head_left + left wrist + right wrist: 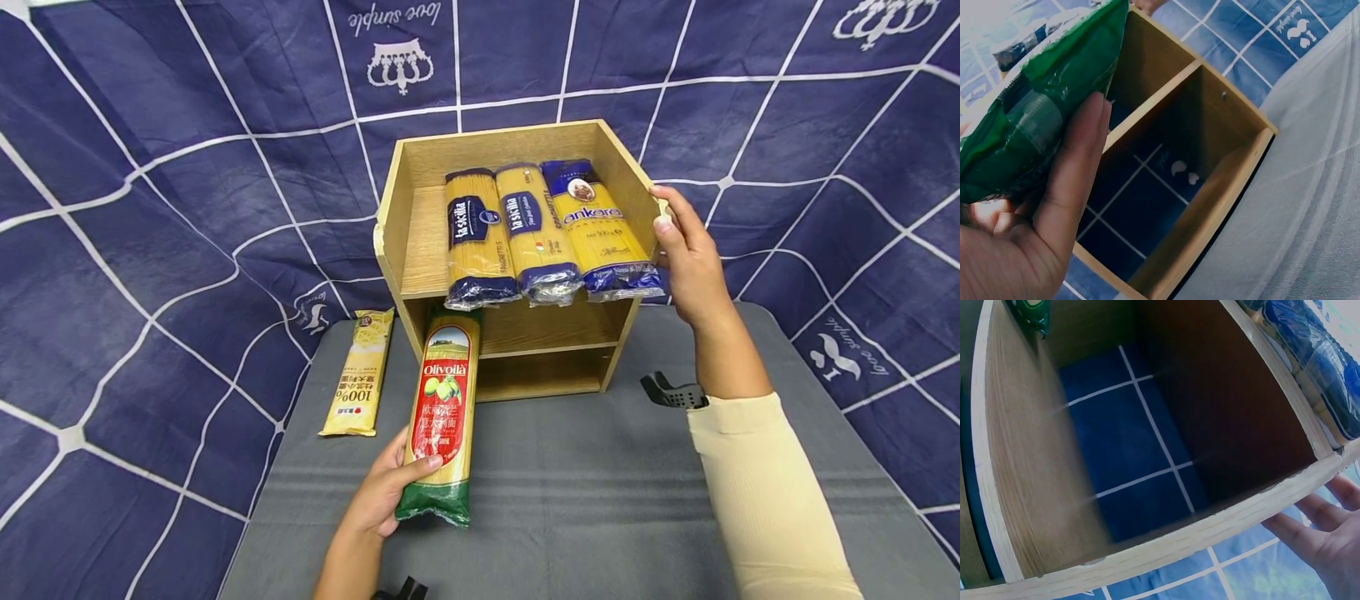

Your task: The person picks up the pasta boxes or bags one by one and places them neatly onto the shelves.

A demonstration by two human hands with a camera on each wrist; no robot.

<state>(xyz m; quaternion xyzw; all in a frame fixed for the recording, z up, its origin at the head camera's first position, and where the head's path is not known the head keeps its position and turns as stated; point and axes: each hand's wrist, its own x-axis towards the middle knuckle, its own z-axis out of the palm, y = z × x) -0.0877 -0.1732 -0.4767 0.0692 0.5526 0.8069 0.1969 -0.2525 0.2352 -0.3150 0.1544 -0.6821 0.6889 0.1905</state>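
In the head view my left hand [386, 483] grips the lower end of a red-labelled pack of spaghetti [444, 400] with green ends, thumb across its front. The pack's far end reaches into the left side of the wooden shelf's [551, 329] middle compartment. The left wrist view shows the pack's green end [1041, 103] over my left hand [1035, 237]. My right hand [690, 250] holds the upper front edge of the shelf's right side panel, thumb on the edge. In the right wrist view, the fingers of my right hand [1329, 531] lie against the panel's outside.
On the top shelf lie two La Sicilia spaghetti packs [480, 242] [536, 225] and a yellow-and-blue Ankara pasta pack [596, 225], side by side. A yellow pasta pack [360, 375] lies on the grey tabletop [570, 500], left of the shelf. A blue checked cloth [510, 50] hangs behind.
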